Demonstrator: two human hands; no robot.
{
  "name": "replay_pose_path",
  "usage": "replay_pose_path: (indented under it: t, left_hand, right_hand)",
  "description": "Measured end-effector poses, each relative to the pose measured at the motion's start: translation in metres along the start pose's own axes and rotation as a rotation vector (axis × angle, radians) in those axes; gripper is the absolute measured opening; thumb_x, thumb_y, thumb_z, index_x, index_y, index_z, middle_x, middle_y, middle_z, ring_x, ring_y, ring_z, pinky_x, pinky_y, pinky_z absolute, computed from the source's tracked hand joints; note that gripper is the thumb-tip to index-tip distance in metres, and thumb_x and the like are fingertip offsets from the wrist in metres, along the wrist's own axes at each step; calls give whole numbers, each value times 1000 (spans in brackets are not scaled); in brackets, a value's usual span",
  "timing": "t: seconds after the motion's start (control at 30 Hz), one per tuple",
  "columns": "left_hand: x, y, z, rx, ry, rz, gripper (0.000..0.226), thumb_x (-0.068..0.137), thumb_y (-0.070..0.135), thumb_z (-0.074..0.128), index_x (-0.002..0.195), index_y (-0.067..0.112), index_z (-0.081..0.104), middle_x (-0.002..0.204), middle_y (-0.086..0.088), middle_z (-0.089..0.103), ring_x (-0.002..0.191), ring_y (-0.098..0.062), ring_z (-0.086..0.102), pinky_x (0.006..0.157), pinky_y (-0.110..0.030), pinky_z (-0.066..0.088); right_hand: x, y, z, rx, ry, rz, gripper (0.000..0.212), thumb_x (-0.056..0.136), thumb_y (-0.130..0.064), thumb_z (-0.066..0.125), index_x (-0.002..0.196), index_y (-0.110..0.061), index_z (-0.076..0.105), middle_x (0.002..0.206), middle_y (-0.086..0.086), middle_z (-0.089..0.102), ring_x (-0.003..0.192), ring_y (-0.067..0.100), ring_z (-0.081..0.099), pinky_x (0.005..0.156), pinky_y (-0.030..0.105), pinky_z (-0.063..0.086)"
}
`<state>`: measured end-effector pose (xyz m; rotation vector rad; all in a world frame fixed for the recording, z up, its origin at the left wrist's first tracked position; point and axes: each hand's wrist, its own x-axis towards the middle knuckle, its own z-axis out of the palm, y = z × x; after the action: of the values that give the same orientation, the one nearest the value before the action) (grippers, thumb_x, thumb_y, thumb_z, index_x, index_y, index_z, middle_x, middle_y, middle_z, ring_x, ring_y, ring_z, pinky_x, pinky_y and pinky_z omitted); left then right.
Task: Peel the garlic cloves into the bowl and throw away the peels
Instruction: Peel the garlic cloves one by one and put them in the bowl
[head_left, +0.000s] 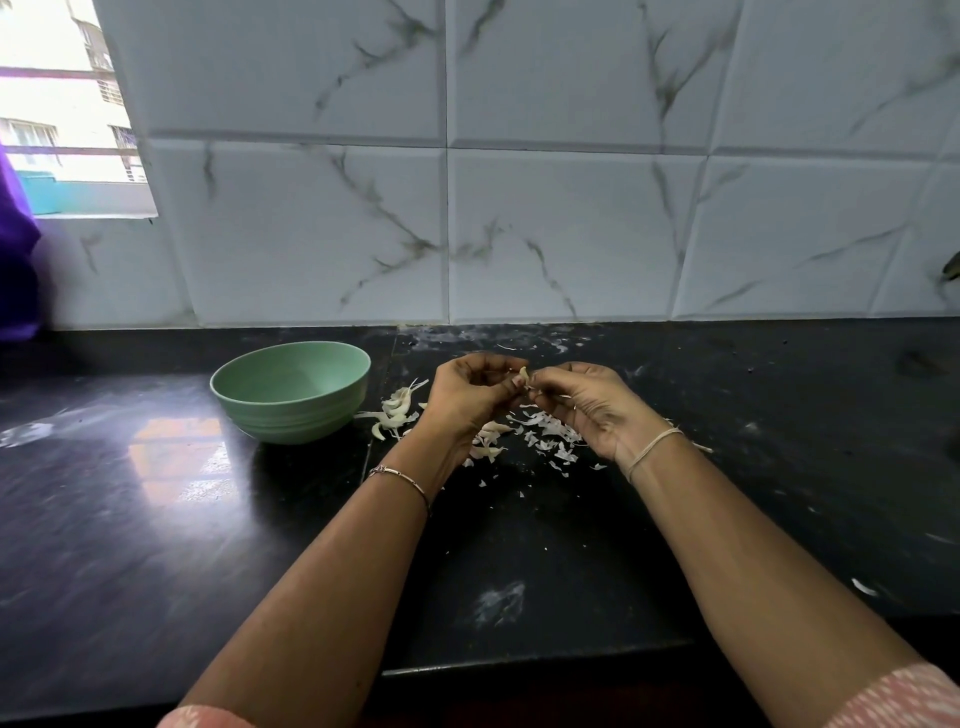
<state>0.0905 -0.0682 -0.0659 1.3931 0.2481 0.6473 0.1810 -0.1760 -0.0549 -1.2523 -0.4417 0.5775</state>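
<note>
Well, the dark bench (156, 519) carries it all. The green bowl (296, 422) sits just left of the left hand (467, 397), and no peeled garlic shows in it. Both hands are curled: the left hand and the right hand (589, 408) each pinch one small clove (523, 373) between them, raised above the bench. Peels (550, 436) lie scattered beneath the right hand, and pale pieces (395, 410), clove or husk I cannot tell, beside the left. I'd say the slick clove could slip and drop among the peels, or a husk could ride into the bowl. No writing or brand is readable.
</note>
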Motion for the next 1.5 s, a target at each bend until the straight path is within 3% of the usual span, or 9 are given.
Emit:
replay_pose_path:
  t: [0.43, 0.77, 0.9, 1.03, 1.1, 1.2, 1.33, 1.5]
  left_hand:
    - [1, -2, 1, -6, -3, -14, 11, 83, -7, 67, 88, 3, 69, 75, -12, 67, 65, -14, 67, 67, -23, 60]
    - [4, -3, 0, -85, 9, -36, 9, 84, -6, 66, 85, 4, 66, 72, -8, 69, 67, -19, 67, 73, -31, 58]
    - [4, -3, 0, -136, 7, -36, 9, 85, -7, 65, 85, 2, 65, 70, -6, 70, 65, -17, 69, 72, -30, 59]
    - [4, -4, -2, -124, 20, -22, 10, 82, -7, 68, 87, 2, 66, 73, -10, 70, 66, -19, 69, 70, -30, 59]
    - [4, -4, -3, -67, 29, -9, 12, 81, -6, 71, 87, 3, 67, 76, -11, 70, 70, -22, 68, 75, -35, 58]
    - [4, -4, -5, 58, 38, 42, 14, 80, -5, 72, 86, 7, 68, 80, -11, 69, 74, -20, 67, 74, -32, 59]
    - [8, -7, -6, 345, 81, 164, 18, 77, 3, 79, 81, 19, 70, 86, -9, 72, 77, -18, 65, 77, -35, 59]
    - [11, -9, -7, 432, 77, 207, 23, 77, 8, 81, 77, 27, 68, 81, 1, 71, 73, -17, 63, 82, -42, 58]
  right_hand:
    - [2, 1, -1, -43, 17, 4, 29, 82, 12, 64, 63, -8, 52, 59, 7, 62, 56, 14, 58, 50, 16, 52]
    - [2, 0, -1, -29, -1, -36, 16, 85, 8, 59, 71, 0, 61, 68, 10, 62, 53, 10, 62, 54, 16, 54]
    - [1, 0, -2, -58, -17, -74, 5, 85, 3, 67, 79, 2, 67, 74, 11, 66, 66, 15, 65, 60, 19, 57]
    - [2, 3, -2, -185, 2, -153, 5, 80, 1, 74, 81, -2, 70, 80, 10, 69, 76, 17, 67, 66, 21, 58]
    - [2, 4, -2, -242, 1, -191, 9, 80, -1, 75, 88, 1, 70, 81, 9, 70, 75, 15, 68, 65, 20, 57]
    - [3, 6, -2, -355, -12, -257, 12, 82, -1, 73, 94, 2, 69, 84, 11, 69, 77, 17, 66, 66, 22, 57]
    - [9, 11, -5, -876, -11, -504, 11, 89, -10, 66, 92, -19, 61, 89, -1, 65, 82, 18, 64, 76, 34, 53]
    - [9, 12, -5, -1148, -56, -531, 12, 99, -20, 49, 109, -13, 53, 106, -2, 49, 94, 15, 51, 79, 33, 42]
